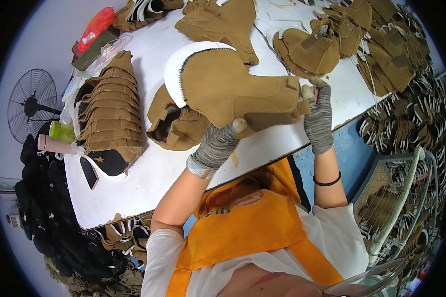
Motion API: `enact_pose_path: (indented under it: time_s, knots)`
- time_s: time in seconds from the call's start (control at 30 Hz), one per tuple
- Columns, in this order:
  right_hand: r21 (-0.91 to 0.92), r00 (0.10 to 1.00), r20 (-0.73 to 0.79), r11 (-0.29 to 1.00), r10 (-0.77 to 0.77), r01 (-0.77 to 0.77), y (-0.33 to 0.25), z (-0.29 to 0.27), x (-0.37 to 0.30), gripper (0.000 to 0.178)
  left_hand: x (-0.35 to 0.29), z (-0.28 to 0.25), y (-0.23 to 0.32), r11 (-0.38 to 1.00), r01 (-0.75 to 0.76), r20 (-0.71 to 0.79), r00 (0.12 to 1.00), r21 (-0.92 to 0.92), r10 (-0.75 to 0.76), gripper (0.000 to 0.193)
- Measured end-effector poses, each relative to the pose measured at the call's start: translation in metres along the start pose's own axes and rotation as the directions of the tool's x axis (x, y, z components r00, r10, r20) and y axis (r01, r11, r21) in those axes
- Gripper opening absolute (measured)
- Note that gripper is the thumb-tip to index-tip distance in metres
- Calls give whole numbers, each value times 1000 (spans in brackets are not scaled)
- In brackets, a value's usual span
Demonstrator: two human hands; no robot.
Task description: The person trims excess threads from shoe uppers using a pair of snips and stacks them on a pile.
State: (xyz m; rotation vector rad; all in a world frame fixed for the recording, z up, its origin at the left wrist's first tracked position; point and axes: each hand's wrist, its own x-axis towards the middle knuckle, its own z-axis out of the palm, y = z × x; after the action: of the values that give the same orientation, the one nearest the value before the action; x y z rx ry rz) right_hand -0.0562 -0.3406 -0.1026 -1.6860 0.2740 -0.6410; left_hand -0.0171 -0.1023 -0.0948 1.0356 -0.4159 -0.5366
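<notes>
Head view, brown suede-like boot-shaped piece (233,81) at twelve o'clock above white desk (134,190), fingers of grey-gloved left hand (214,147) closed on its six-o'clock edge, those of grey-gloved right hand (320,121) pinching its three-o'clock end

The left forearm (181,198) slants up and rightward to the gray-gloved left hand (215,147), its bare thumb tip (239,125) uppermost, fingers hidden. The right forearm (327,171) rises almost straight; the gray-gloved right hand (319,121) points its fingers (321,88) away from the body.
</notes>
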Motion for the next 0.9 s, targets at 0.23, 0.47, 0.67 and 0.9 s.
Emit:
enact_pose_path:
  time_s: [0.23,0.47,0.67,0.9]
  knots:
    - [519,916,285,758,282,-395,-7,26,-20,40,-9,4,26,957,-57,80,996,285,35,74]
    - [-47,950,311,999,-10,25,57,49,-2,42,-8,6,24,949,-135,8,990,284,139,68]
    - [-394,972,211,900,-108,185,55,56,13,30,-8,12,31,829,-149,11,985,538,170,73]
    - [84,908,418,993,43,-85,11,29,-3,36,-1,25,34,847,-197,36,978,493,206,78]
